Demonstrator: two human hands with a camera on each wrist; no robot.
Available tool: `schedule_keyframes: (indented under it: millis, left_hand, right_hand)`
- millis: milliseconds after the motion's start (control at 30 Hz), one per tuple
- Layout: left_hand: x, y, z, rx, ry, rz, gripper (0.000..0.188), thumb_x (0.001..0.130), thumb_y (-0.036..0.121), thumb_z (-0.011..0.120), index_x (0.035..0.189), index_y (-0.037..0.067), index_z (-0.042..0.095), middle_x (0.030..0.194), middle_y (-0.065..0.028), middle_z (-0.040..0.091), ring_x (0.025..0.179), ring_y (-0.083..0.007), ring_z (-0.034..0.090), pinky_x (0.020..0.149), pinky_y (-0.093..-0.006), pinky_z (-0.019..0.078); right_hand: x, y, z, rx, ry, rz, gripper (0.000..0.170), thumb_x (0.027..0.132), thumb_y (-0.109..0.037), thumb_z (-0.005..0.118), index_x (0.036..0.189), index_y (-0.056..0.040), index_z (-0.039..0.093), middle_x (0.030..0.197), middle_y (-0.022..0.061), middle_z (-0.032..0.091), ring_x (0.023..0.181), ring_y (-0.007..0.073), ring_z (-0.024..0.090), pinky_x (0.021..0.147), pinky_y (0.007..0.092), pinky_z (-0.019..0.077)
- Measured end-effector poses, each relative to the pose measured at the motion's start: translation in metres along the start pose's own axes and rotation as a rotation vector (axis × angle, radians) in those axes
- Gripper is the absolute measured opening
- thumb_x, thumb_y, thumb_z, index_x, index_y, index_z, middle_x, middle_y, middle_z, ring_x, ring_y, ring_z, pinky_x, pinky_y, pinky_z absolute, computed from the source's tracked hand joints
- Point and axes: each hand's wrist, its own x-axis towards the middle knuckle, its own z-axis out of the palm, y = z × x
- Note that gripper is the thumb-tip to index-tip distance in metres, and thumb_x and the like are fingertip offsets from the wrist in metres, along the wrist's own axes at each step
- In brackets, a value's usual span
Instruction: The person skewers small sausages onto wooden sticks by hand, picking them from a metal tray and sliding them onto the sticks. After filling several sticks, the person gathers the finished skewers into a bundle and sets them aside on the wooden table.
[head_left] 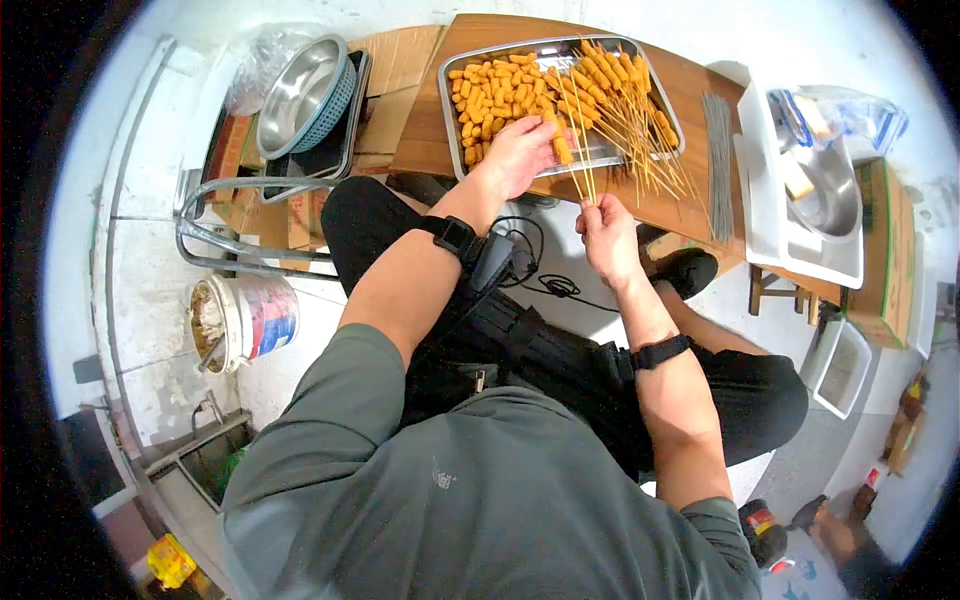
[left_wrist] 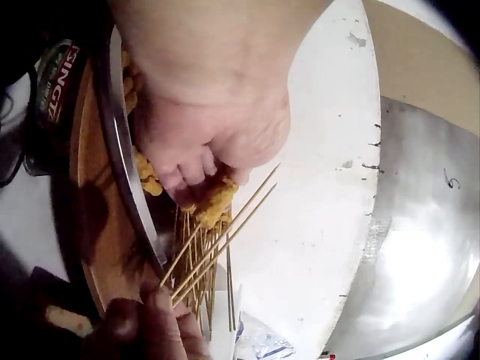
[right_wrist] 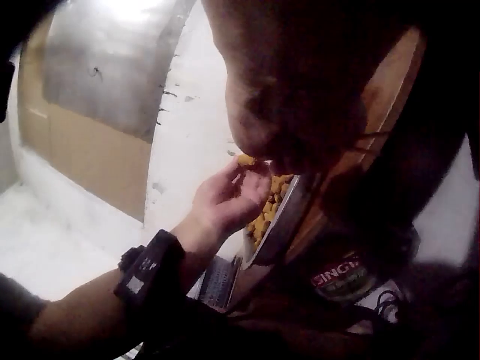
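Observation:
In the head view my left hand point(head_left: 520, 158) is over the near edge of a metal tray point(head_left: 448, 110), pinching an orange-yellow food piece point(head_left: 561, 150). My right hand point(head_left: 608, 240) grips the lower ends of two thin bamboo skewers point(head_left: 588, 185), just in front of the tray. Their pointed ends reach up beside the held piece, bare in the left wrist view. Loose pieces of the same food point(head_left: 490, 92) fill the tray's left side. Finished-looking skewered pieces point(head_left: 610, 75) are heaped at its right, sticks fanning toward me. My right fingers are mostly dark in the right wrist view.
The tray stands on a wooden table point(head_left: 425, 150). A bundle of grey sticks point(head_left: 718, 165) lies at its right, beside a white bin point(head_left: 752, 190) and a steel bowl point(head_left: 835, 200). To the left are a colander point(head_left: 335, 110), a metal stool frame point(head_left: 250, 183) and a bucket point(head_left: 265, 315).

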Motion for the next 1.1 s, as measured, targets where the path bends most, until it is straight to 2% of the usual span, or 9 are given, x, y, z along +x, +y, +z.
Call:
schedule_keyframes:
  millis: [400,467,533,600,633,700,833,967,1100]
  left_hand:
    - [0.004,0.009,0.012,0.148,-0.057,-0.036,0.031,0.097,0.022,0.054,0.116,-0.002,0.053,0.114,-0.0140,0.063,0.101,-0.0235,0.063,0.089,-0.0357,0.0509]
    - [-0.010,0.033,0.018,0.543,0.027,-0.018,0.036,0.095,0.026,0.057,0.120,0.000,0.054,0.115,-0.0135,0.064,0.101,-0.0228,0.064,0.088,-0.0334,0.0503]
    - [0.011,0.033,-0.027,0.781,0.039,0.043,0.037,0.090,0.029,0.063,0.115,0.002,0.061,0.109,-0.0114,0.068,0.097,-0.0231,0.066,0.086,-0.0330,0.0500]
    - [0.016,0.038,-0.050,1.537,0.178,0.185,0.033,0.086,0.027,0.063,0.110,0.005,0.065,0.107,-0.0130,0.068,0.094,-0.0284,0.066,0.085,-0.0360,0.0504]
    - [0.013,0.044,-0.053,1.536,0.180,0.193,0.033,0.086,0.027,0.063,0.110,0.005,0.065,0.107,-0.0130,0.068,0.094,-0.0284,0.066,0.085,-0.0360,0.0504]
    - [-0.001,0.047,-0.054,2.051,0.058,0.100,0.030,0.083,0.025,0.062,0.108,0.008,0.067,0.109,-0.0139,0.066,0.100,-0.0327,0.062,0.089,-0.0406,0.0488]
    - [-0.011,0.044,-0.042,2.243,-0.030,0.013,0.031,0.081,0.023,0.060,0.109,0.010,0.067,0.113,-0.0136,0.063,0.114,-0.0317,0.052,0.095,-0.0453,0.0438]
    - [-0.016,0.040,-0.037,2.282,-0.050,0.030,0.028,0.083,0.024,0.059,0.106,0.010,0.068,0.114,-0.0145,0.063,0.113,-0.0326,0.054,0.096,-0.0446,0.0421]
    - [-0.016,0.037,-0.038,2.266,-0.043,0.066,0.028,0.085,0.026,0.058,0.103,0.007,0.068,0.111,-0.0173,0.063,0.110,-0.0341,0.057,0.094,-0.0454,0.0443]
  right_hand:
    - [-0.003,-0.021,-0.016,-0.053,0.065,0.061,0.023,0.095,-0.022,0.052,0.090,-0.0006,0.060,0.073,0.0114,0.066,0.065,0.0214,0.062,0.064,0.0347,0.0487]
    - [-0.004,-0.042,-0.034,-0.163,0.203,-0.161,0.022,0.094,-0.020,0.053,0.089,0.0002,0.061,0.074,0.0137,0.066,0.067,0.0234,0.063,0.066,0.0357,0.0494]
    - [0.001,-0.059,-0.064,-0.274,0.332,-0.255,0.020,0.093,-0.016,0.055,0.088,0.0016,0.062,0.076,0.0157,0.066,0.069,0.0223,0.063,0.068,0.0352,0.0493]
    - [0.020,-0.053,-0.101,-0.165,0.393,-0.221,0.021,0.092,-0.017,0.056,0.093,0.0029,0.063,0.080,0.0167,0.067,0.074,0.0216,0.064,0.069,0.0359,0.0494]
    - [0.026,-0.056,-0.118,-0.262,0.439,-0.180,0.022,0.092,-0.017,0.056,0.094,0.0031,0.064,0.083,0.0187,0.068,0.076,0.0243,0.066,0.071,0.0364,0.0499]
    - [0.037,-0.049,-0.145,-0.448,0.444,-0.129,0.024,0.090,-0.019,0.056,0.097,0.0029,0.065,0.087,0.0211,0.068,0.080,0.0335,0.066,0.076,0.0389,0.0496]
    - [0.059,-0.008,-0.159,-0.605,0.393,0.059,0.028,0.088,-0.022,0.057,0.098,0.0031,0.066,0.089,0.0233,0.067,0.085,0.0382,0.064,0.081,0.0418,0.0484]
    - [0.078,0.025,-0.153,-0.433,0.436,-0.003,0.029,0.089,-0.023,0.056,0.097,0.0027,0.067,0.089,0.0240,0.067,0.088,0.0377,0.064,0.081,0.0421,0.0482]
    - [0.070,0.011,-0.158,-0.367,0.476,-0.058,0.028,0.090,-0.023,0.055,0.091,0.0018,0.068,0.085,0.0210,0.068,0.083,0.0349,0.066,0.077,0.0399,0.0492]
